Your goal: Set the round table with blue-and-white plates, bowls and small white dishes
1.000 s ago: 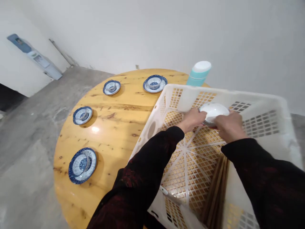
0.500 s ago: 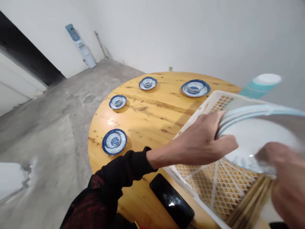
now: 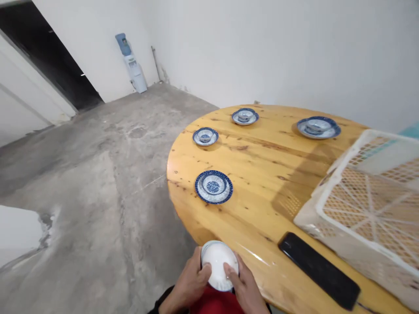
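Note:
A white bowl (image 3: pixel 219 268) with a pale blue rim is held close to my body, just off the table's near edge. My left hand (image 3: pixel 194 275) grips its left side and my right hand (image 3: pixel 242 281) its right side, both thumbs pressed on the white surface. Whether a second bowl is nested with it I cannot tell. The nearest setting is a blue-patterned plate (image 3: pixel 200 194) with a small bowl (image 3: pixel 213 186) on it. Beyond it stand further settings: a left plate (image 3: pixel 205 143), a far plate (image 3: pixel 245 121) and a right plate (image 3: pixel 335 130), each bearing a small bowl.
A white plastic mesh basket (image 3: pixel 330 220) occupies the right side of the round wooden table (image 3: pixel 252 168). A black phone (image 3: pixel 321 270) lies before it, near the edge. Something turquoise (image 3: pixel 410 131) shows behind the basket. A water dispenser (image 3: pixel 135 74) stands by the far wall.
Both hands have moved from over the basket to the left and toward my body, bringing the white bowl along. The view has turned, so the table and basket sit farther right.

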### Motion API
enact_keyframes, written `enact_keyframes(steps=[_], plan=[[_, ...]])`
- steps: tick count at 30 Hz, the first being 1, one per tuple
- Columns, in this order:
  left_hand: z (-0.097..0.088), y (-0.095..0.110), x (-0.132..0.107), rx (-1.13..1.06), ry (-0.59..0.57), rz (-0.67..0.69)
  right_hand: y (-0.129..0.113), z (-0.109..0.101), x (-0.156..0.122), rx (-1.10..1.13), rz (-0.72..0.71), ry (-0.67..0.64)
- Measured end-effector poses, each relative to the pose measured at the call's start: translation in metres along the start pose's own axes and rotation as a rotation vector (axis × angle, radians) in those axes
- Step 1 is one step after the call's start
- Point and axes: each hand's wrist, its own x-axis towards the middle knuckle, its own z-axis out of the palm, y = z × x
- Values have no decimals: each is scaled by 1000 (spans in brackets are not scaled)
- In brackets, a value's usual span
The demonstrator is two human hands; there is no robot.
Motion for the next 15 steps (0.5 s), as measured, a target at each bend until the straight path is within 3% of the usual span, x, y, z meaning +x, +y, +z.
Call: enact_keyframes(steps=[3, 6, 11, 15], plan=[[-58, -15, -15, 8, 14, -4, -5, 62, -5, 10, -2, -29], [-93, -27, -17, 6, 30, -12, -30, 101, -2, -10, -71, -49], [-122, -49, 3, -81, 98, 10, -68, 126, 15, -70, -188, -115], [-143, -51, 24, -71, 68, -13, -76, 142, 34, -61, -233, -129]])
